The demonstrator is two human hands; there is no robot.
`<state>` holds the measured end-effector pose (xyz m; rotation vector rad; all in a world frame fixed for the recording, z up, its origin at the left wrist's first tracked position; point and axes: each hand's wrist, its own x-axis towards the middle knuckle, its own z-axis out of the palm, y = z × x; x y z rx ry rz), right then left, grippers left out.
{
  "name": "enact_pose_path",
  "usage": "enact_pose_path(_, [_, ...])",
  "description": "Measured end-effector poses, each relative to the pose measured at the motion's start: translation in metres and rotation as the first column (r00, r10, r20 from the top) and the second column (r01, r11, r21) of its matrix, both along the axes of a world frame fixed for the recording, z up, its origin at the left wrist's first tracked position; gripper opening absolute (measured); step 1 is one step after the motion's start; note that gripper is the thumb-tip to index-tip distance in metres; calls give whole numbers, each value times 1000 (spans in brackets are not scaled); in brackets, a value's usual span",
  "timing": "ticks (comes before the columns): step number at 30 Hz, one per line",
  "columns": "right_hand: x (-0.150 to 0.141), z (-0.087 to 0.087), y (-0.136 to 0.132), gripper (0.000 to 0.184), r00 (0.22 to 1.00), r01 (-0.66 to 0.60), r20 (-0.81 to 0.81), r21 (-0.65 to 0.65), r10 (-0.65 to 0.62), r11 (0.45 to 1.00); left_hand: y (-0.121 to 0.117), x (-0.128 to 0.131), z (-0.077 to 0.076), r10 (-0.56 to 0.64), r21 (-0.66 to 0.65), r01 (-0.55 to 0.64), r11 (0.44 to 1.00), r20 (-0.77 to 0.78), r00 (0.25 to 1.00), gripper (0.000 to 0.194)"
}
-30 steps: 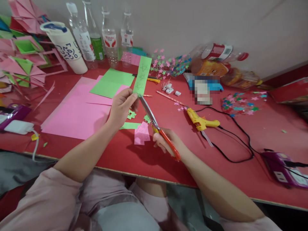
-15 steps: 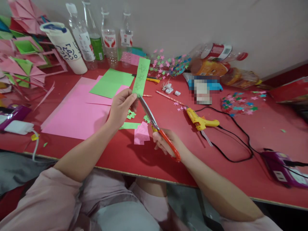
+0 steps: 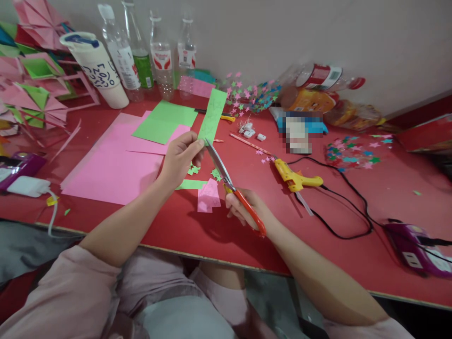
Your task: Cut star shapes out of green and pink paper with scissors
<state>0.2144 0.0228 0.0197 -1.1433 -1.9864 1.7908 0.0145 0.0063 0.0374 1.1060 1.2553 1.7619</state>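
Note:
My left hand (image 3: pixel 183 153) pinches the lower end of a green paper strip (image 3: pixel 213 113), which stands up from the fingers and carries faint drawn star outlines. In my right hand (image 3: pixel 243 207) are scissors (image 3: pixel 221 165) with red handles, their tips at the strip's lower end beside my left thumb. Below the hands lie cut green paper stars (image 3: pixel 216 174), another green strip (image 3: pixel 190 184) and small pink paper pieces (image 3: pixel 209 196). Left of them, a green sheet (image 3: pixel 165 121) rests over large pink sheets (image 3: pixel 106 165).
A yellow glue gun (image 3: pixel 296 176) with a black cord lies to the right. Bottles (image 3: pixel 161 61) and a white cup (image 3: pixel 102 75) stand along the wall. Star-covered clear pieces (image 3: pixel 356 151) lie at right. A purple power strip (image 3: pixel 418 249) sits near the right edge.
The green strip has tilted and shifted slightly to the right in my left hand, and its drawn stars show less clearly. The scissor tips have stayed at its lower end.

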Motion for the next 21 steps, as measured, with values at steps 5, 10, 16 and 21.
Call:
enact_pose_path(5, [-1, 7, -4, 44, 1000, 25, -7, -25, -25, 999, -1, 0, 1, 8, -6, -8, 1000, -1, 1000, 20])
enact_pose_path(10, [-2, 12, -7, 45, 999, 37, -3, -15, -37, 999, -1, 1, 2, 3, 1, -3, 1000, 8, 1000, 20])
enact_pose_path(16, [-2, 13, -7, 46, 999, 42, -14, -12, -42, 999, 0, 1, 2, 1, -9, 0, 1000, 28, 1000, 20])
enact_pose_path(21, [-1, 8, -5, 45, 999, 32, -15, 4, -32, 999, -2, 0, 1, -38, -1, 38, 999, 62, 997, 20])
